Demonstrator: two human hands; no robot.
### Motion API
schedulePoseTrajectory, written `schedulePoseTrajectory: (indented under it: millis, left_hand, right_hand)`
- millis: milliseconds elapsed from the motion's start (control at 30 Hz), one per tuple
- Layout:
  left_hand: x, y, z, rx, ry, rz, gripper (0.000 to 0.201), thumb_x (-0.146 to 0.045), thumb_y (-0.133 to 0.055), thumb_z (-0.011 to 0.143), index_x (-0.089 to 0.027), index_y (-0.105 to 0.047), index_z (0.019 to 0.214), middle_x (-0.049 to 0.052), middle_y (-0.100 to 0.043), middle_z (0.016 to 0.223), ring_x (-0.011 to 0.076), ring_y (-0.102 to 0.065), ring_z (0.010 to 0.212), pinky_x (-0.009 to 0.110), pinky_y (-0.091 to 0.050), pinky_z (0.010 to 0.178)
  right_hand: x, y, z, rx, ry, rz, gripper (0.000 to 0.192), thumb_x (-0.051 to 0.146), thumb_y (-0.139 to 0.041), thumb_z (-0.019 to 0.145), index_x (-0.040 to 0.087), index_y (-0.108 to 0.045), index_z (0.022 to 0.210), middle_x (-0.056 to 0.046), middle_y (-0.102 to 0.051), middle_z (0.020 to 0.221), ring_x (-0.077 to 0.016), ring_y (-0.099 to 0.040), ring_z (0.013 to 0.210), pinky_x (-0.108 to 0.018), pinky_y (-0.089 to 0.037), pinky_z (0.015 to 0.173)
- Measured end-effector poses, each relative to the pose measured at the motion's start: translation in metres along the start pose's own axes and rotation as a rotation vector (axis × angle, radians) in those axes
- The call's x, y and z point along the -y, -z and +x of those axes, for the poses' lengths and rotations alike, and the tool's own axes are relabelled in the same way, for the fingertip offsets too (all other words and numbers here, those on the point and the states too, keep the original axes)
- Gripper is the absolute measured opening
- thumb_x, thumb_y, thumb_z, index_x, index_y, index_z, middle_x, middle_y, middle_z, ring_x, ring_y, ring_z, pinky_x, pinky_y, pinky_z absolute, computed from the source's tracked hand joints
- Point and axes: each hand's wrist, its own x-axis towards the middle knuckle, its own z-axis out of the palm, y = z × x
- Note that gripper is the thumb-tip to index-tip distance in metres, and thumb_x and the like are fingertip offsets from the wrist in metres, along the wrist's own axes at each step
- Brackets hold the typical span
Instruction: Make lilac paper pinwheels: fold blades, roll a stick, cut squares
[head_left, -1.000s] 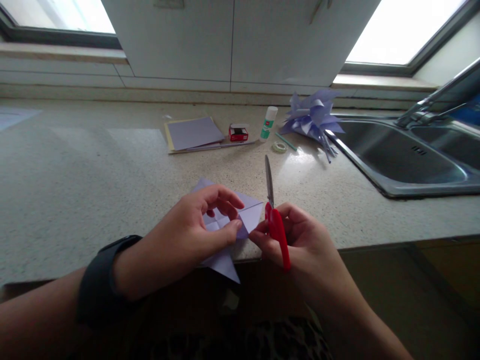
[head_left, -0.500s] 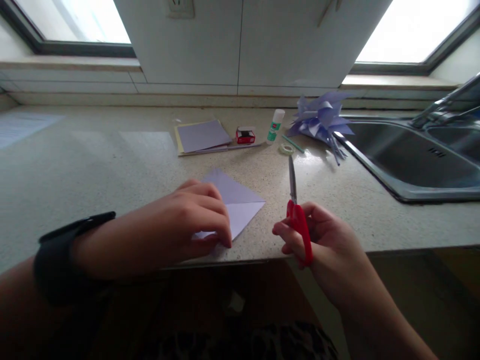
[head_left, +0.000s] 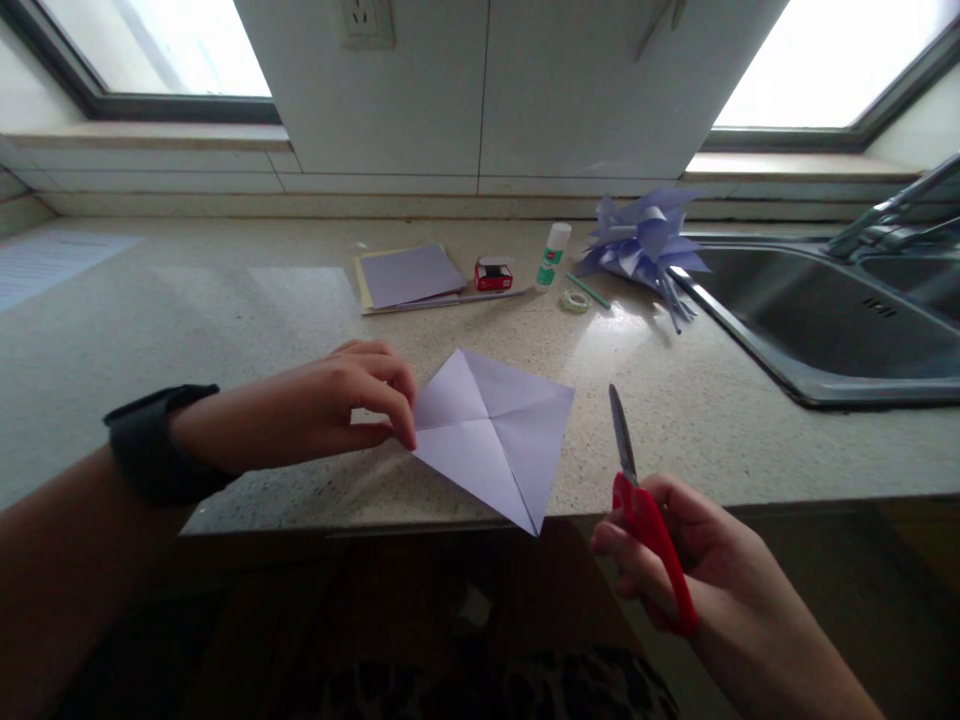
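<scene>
A square sheet of pale purple paper (head_left: 487, 430) with crossing creases lies at the counter's front, one corner poking past the edge. My left hand (head_left: 367, 395) pinches its left corner between thumb and fingers. To the right of the sheet, my right hand (head_left: 675, 550) holds red-handled scissors (head_left: 652, 530), with fingers through the handle loops. The blades look closed and point up and away from me, apart from the paper.
Along the back of the counter (head_left: 247, 340) are stacked paper sheets (head_left: 412, 275), a small red box (head_left: 493, 275), a glue stick (head_left: 553, 257), a tape roll (head_left: 575, 301), a green stick (head_left: 590, 291) and purple pinwheels (head_left: 645, 235). A sink (head_left: 787, 300) lies right, a printed sheet (head_left: 60, 262) far left.
My left hand has shifted left and away, now at the paper's left corner, and the sheet has turned and come into fuller view. My right hand with the scissors has moved right and nearer.
</scene>
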Motion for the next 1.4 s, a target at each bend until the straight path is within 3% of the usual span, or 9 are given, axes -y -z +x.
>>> schedulePoseTrajectory:
  millis: [100,267,400,500,633,867,1033,1233,1400]
  left_hand:
    - [0.002,0.002,-0.001,-0.024,0.094,0.003,0.031,-0.008,-0.052,0.087,-0.026,-0.072,0.102,0.003,-0.066,0.107,0.0189,-0.058,0.102,0.034,-0.043,0.094]
    - [-0.006,0.010,-0.004,-0.187,0.276,0.059,0.030,-0.013,-0.049,0.086,-0.021,-0.066,0.110,0.004,-0.065,0.109,0.0199,-0.060,0.100,0.033,-0.047,0.089]
    - [-0.027,0.020,-0.008,-0.292,0.166,0.198,0.024,-0.014,-0.054,0.086,-0.022,-0.066,0.105,0.004,-0.064,0.103,0.0221,-0.058,0.100,0.035,-0.045,0.090]
    - [-0.051,0.018,-0.007,-0.248,-0.008,0.201,0.020,-0.015,-0.060,0.086,-0.025,-0.067,0.102,0.002,-0.065,0.105,0.0212,-0.057,0.103,0.033,-0.044,0.092]
    - [-0.073,-0.009,0.003,-0.067,-0.140,0.139,0.015,-0.026,-0.066,0.091,-0.025,-0.067,0.105,0.001,-0.070,0.109,0.0222,-0.058,0.108,0.036,-0.041,0.098]
    - [-0.064,-0.054,0.019,-0.053,-0.144,0.125,0.018,-0.034,-0.067,0.092,-0.019,-0.068,0.101,0.005,-0.071,0.103,0.0236,-0.061,0.097,0.037,-0.045,0.084]
    - [-0.062,-0.061,0.022,-0.133,-0.125,0.109,0.016,-0.033,-0.068,0.091,-0.018,-0.068,0.092,0.005,-0.070,0.094,0.0221,-0.061,0.090,0.034,-0.045,0.077]
    - [-0.069,-0.066,0.024,-0.179,-0.073,0.126,0.012,-0.030,-0.066,0.090,-0.019,-0.070,0.088,0.004,-0.069,0.091,0.0219,-0.059,0.086,0.037,-0.043,0.076]
    - [-0.078,-0.064,0.026,-0.125,0.021,0.078,0.013,-0.025,-0.059,0.091,-0.020,-0.069,0.087,0.004,-0.067,0.090,0.0224,-0.056,0.087,0.038,-0.041,0.077]
  right_hand:
    - [-0.011,0.000,-0.006,-0.079,-0.033,0.064,0.041,0.054,-0.084,0.069,0.022,-0.061,0.082,0.001,-0.062,0.068,-0.0104,-0.055,0.054,-0.020,-0.043,0.046]
    - [-0.019,0.000,-0.010,-0.133,-0.025,0.076,0.041,0.057,-0.082,0.070,0.023,-0.061,0.082,0.000,-0.064,0.068,-0.0100,-0.054,0.054,-0.019,-0.043,0.045]
    - [-0.020,0.000,-0.011,-0.100,-0.017,0.078,0.040,0.057,-0.080,0.073,0.023,-0.063,0.084,-0.001,-0.065,0.068,-0.0107,-0.054,0.055,-0.020,-0.045,0.047]
    - [-0.025,0.003,-0.008,-0.070,-0.026,0.101,0.038,0.056,-0.079,0.075,0.023,-0.063,0.087,0.000,-0.065,0.070,-0.0098,-0.055,0.055,-0.018,-0.045,0.047]
    - [-0.030,0.006,-0.005,0.039,-0.051,0.093,0.038,0.054,-0.080,0.076,0.023,-0.063,0.090,-0.001,-0.066,0.072,-0.0108,-0.058,0.055,-0.019,-0.046,0.047]
    - [-0.040,-0.003,-0.018,0.219,-0.223,0.214,0.044,0.057,-0.080,0.075,0.022,-0.054,0.081,0.005,-0.056,0.063,-0.0068,-0.050,0.048,-0.017,-0.042,0.046]
    - [-0.055,-0.002,-0.019,0.381,-0.200,0.187,0.042,0.057,-0.072,0.084,0.022,-0.049,0.080,0.005,-0.050,0.064,-0.0063,-0.047,0.050,-0.017,-0.041,0.046]
    - [-0.052,-0.002,-0.021,0.372,-0.173,0.133,0.043,0.058,-0.070,0.085,0.021,-0.049,0.079,0.005,-0.050,0.064,-0.0068,-0.046,0.051,-0.017,-0.040,0.047]
    - [-0.049,-0.004,-0.020,0.368,-0.175,0.154,0.044,0.059,-0.070,0.083,0.021,-0.050,0.078,0.005,-0.049,0.063,-0.0071,-0.044,0.051,-0.018,-0.038,0.047]
